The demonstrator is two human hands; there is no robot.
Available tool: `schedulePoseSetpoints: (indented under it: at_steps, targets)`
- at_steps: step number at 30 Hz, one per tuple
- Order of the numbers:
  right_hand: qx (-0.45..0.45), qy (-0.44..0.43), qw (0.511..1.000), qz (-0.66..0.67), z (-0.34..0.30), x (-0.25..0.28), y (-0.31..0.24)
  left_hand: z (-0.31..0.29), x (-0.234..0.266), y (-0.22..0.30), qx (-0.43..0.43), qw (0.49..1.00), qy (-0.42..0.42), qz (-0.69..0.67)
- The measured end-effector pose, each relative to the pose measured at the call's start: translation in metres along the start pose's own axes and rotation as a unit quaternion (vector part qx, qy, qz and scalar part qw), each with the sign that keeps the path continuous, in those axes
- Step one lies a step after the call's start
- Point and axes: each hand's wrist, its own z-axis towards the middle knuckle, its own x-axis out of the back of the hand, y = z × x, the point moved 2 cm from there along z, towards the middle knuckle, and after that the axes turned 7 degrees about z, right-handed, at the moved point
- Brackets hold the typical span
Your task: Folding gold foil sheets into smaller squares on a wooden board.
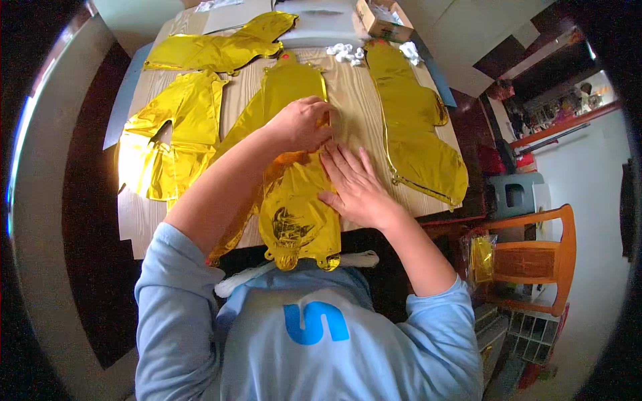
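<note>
The near foil (pixel 304 187) overhangs the close edge of the bench (pixel 351 100). On its right side the right hand (pixel 359 188) lies spread flat; at its top the left hand (pixel 304 124) curls, whether gripping I can't tell. Looks like steadying, calling for light pressure. Bench shows between it and the right foil (pixel 408 120).
</note>
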Motion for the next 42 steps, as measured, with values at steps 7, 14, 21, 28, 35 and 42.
schedulePoseSetpoints:
  at_steps: [7,14,21,28,35,42]
  targets:
    - [0.0,-0.002,1.0,0.0,0.003,0.008,0.0,0.011,-0.002,-0.008,0.032,0.98,0.169,0.101]
    - [-0.01,0.011,0.999,0.028,0.002,0.007,-0.005,0.04,0.008,-0.032,0.165,0.962,0.126,0.178]
    - [-0.014,0.006,0.999,0.042,0.003,0.012,-0.008,0.051,0.013,-0.04,0.221,0.95,0.128,0.179]
    - [-0.008,-0.003,0.998,0.056,-0.025,0.014,-0.027,0.047,0.007,-0.042,0.188,0.947,0.18,0.188]
    - [0.008,-0.006,0.992,0.124,-0.026,0.023,-0.018,0.048,0.006,-0.043,0.174,0.948,0.212,0.159]
    - [0.012,0.11,0.989,0.099,0.026,0.023,0.021,-0.001,0.053,-0.018,0.056,0.929,0.352,0.095]
